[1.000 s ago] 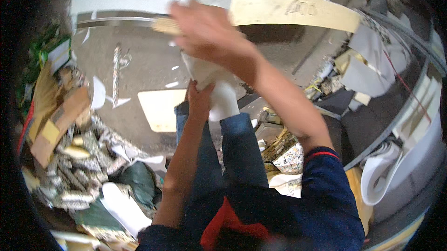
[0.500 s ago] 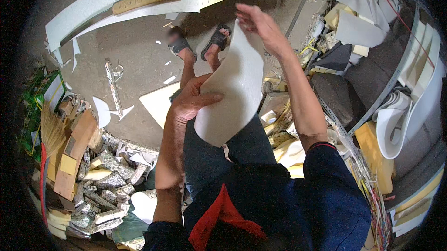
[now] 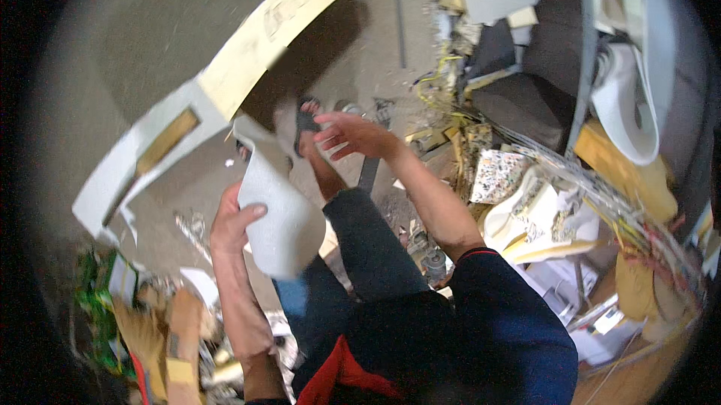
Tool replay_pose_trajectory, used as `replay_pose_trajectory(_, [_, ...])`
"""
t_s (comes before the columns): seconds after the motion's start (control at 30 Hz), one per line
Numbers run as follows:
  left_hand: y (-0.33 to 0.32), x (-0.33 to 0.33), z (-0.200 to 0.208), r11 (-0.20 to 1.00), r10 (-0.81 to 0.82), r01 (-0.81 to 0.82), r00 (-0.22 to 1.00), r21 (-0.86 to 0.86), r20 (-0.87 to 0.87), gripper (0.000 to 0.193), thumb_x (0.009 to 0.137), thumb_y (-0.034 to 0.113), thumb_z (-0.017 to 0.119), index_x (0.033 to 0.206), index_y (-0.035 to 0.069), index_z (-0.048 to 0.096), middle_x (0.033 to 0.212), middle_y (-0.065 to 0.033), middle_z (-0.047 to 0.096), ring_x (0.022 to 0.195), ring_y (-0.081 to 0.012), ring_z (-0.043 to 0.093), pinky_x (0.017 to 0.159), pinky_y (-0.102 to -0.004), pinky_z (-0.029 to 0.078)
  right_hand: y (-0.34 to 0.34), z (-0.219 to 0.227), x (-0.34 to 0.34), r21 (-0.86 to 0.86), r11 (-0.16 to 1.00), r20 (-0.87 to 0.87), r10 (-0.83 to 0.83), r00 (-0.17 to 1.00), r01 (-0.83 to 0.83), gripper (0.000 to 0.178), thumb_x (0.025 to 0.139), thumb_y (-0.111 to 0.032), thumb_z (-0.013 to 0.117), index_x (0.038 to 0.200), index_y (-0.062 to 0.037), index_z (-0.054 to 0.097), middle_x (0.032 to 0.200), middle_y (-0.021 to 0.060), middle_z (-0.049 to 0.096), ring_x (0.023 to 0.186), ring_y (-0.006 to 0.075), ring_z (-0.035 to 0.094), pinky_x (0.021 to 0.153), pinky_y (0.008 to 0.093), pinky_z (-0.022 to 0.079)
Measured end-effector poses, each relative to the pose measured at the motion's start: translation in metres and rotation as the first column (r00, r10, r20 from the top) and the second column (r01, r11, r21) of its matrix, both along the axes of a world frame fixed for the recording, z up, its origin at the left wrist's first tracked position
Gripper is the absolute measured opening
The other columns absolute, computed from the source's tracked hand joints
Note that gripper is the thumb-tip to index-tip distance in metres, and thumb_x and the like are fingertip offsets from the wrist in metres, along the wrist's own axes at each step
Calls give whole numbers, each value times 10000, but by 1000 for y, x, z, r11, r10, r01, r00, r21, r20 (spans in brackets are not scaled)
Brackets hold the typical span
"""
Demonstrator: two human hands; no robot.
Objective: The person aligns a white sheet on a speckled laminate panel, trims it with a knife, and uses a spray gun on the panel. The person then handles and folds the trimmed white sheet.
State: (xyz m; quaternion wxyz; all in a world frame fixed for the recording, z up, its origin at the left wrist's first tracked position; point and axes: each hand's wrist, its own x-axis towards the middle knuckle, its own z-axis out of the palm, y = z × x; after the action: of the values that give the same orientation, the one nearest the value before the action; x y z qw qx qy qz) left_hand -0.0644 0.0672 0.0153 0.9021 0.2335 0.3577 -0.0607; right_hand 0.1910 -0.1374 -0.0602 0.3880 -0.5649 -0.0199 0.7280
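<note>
My left hand (image 3: 234,223) grips the side of a pale grey sheet piece (image 3: 284,213), thumb on top and fingers underneath. The sheet looks like thin foam, with curved edges and a narrow far end. It hangs over my lap, and the far end reaches toward a work surface's edge. My right hand (image 3: 359,137) is raised to the right of the sheet, apart from it, with fingers spread and holding nothing.
Ahead is a long surface covered with a pale sheet (image 3: 98,191) and a cream sheet (image 3: 251,40); a tan block (image 3: 167,139) lies on it. At right are a rolled pale sheet (image 3: 627,104), a speckled foam piece (image 3: 499,174) and scraps. A straw broom (image 3: 143,326) stands lower left.
My view has turned toward the right. My right hand has come away from the sheet's far end, while the left keeps its grip and the sheet tilts the other way.
</note>
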Motion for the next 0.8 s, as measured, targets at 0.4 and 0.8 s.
replay_pose_trajectory(0.4, [-15, 75, 39, 983, -37, 82, 965, -167, 261, 798, 589, 215, 877, 1284, -30, 573, 1113, -54, 682, 988, -185, 664, 926, -325, 511, -10, 24, -49, 178, 821, -52, -543, 838, 542, 597, 963, -508, 515, 1295, -15, 570, 1252, 149, 600, 1105, 254, 587, 990, 389, 454])
replay_pose_trajectory(0.8, [51, 46, -1, 965, -50, 85, 988, 249, -145, 208, 876, 63, 673, 1079, 49, 633, 891, -40, 699, 731, -111, 673, 690, -260, 579, 43, 77, 199, 457, 688, 337, -721, 606, 564, 401, 883, -141, 710, 1231, 14, 585, 1133, 125, 677, 949, 214, 677, 861, 339, 542])
